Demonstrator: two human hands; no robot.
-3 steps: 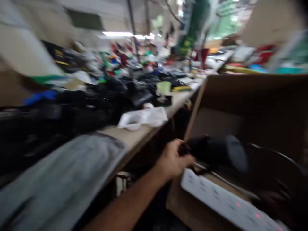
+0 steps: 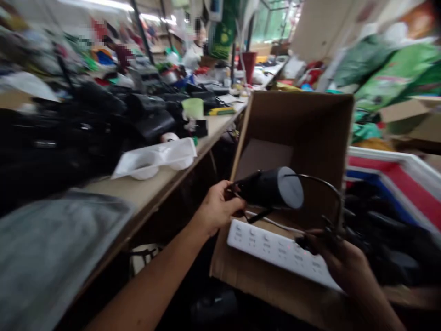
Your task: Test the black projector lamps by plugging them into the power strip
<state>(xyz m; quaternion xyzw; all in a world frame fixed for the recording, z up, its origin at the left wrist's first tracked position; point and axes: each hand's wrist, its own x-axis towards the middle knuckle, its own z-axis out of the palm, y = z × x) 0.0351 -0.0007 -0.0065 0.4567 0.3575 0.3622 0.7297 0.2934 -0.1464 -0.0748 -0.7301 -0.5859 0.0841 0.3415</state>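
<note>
My left hand (image 2: 222, 204) is closed on the near end of a black cylindrical device (image 2: 258, 187), perhaps on a strap or bracket there. The device lies tilted in front of the open cardboard box (image 2: 292, 112), its flat grey end facing right. From that end a black cord (image 2: 329, 184) arches over to my right hand (image 2: 339, 257), which is dark and curled around the cord and a black piece, probably its plug, not clearly seen. Just beneath both hands a white power strip (image 2: 275, 246) with several sockets and small red lights rests on the box's cardboard.
Left of the box runs a long table (image 2: 144, 193) with a white molded tray (image 2: 155, 158), a grey cloth-like sheet (image 2: 58, 253) and heaped black items (image 2: 103, 115). At right stands a white-rimmed bin (image 2: 389, 156) holding black things. Green bags (image 2: 396, 73) are piled behind; people are farther back.
The view has swung right and sharpened. My right hand, hardly visible in the dark before, now shows with the cord at the strip's right end. My left hand keeps its hold.
</note>
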